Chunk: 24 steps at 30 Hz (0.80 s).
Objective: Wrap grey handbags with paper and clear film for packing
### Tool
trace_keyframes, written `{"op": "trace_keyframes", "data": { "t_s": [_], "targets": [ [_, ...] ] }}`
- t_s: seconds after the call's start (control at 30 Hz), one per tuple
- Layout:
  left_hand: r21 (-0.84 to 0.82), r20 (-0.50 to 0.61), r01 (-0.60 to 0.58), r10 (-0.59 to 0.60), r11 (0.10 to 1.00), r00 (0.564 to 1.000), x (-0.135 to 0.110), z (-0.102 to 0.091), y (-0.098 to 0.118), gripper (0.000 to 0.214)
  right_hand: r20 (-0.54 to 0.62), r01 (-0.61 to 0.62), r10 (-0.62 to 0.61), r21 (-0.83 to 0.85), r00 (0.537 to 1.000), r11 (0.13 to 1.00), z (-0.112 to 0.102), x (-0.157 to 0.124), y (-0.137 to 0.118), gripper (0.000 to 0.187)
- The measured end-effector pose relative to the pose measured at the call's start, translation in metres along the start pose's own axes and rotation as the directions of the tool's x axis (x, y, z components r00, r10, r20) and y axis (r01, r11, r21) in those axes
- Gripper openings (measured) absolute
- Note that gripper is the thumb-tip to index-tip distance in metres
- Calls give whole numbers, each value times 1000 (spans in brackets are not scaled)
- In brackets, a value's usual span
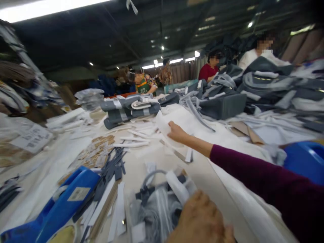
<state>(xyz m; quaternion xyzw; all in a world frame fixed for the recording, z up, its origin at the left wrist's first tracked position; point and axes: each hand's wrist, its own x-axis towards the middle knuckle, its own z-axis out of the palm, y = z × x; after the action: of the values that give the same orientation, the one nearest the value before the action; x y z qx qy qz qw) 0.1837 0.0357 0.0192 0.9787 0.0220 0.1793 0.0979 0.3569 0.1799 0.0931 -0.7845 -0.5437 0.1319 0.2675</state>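
Note:
My right hand [177, 132], on a stretched-out arm in a purple sleeve, is closed on the edge of a thin white sheet [163, 125] above the table. At the bottom, blurred, my left hand [201, 217] has its fingers curled; what they hold, if anything, is hidden. Just beyond and left of it lies a grey bundle [159, 206] with straps and clear plastic wrapping. A white roll-like piece [177, 185] rests on that bundle, close to my left knuckles. Some narrow white and brown strips [186, 155] lie below my right hand.
Blue plastic jugs stand at left [68, 199] and right [305, 162]. Dark straps [113, 168], long white strips [117, 212] and small tan pieces [95, 152] cover the left table. Dark grey bags [222, 104] are heaped at the back right. Several people work beyond.

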Motion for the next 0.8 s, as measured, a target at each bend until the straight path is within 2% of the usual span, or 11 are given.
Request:
{"op": "trace_keyframes", "data": {
  "t_s": [0.07,0.1,0.17,0.23,0.3,0.33,0.43,0.6,0.73,0.8],
  "targets": [
    [-36,100,8,-4,999,995,1,-10,4,20,4,78,-80,181,997,980,-28,-66,32,88],
    [-51,138,12,-5,999,990,3,-15,4,19,-9,115,-117,268,993,957,-40,-103,47,93],
    [-74,202,11,5,997,979,9,-27,4,20,5,111,-121,351,993,930,-54,-179,72,83],
    [-92,235,8,14,996,972,14,-35,4,22,10,-21,18,396,1000,918,-54,-247,90,67],
    [-120,241,1,28,993,970,17,-39,6,24,11,-156,170,460,985,874,-44,-295,101,55],
    [-138,235,-2,35,990,971,17,-40,7,25,18,-201,222,501,975,841,-37,-310,103,49],
    [-181,218,-10,50,983,975,18,-41,6,25,41,-219,247,619,968,755,-20,-328,103,38],
    [-192,256,5,45,981,966,22,-41,7,25,53,-92,78,730,996,677,-8,-319,99,60],
    [-199,290,46,14,979,957,23,-38,7,25,174,-146,23,745,985,651,-7,-313,103,64],
    [-178,241,21,23,984,970,21,-34,4,25,185,-146,5,763,983,629,-4,-308,102,61]
  ]
}}
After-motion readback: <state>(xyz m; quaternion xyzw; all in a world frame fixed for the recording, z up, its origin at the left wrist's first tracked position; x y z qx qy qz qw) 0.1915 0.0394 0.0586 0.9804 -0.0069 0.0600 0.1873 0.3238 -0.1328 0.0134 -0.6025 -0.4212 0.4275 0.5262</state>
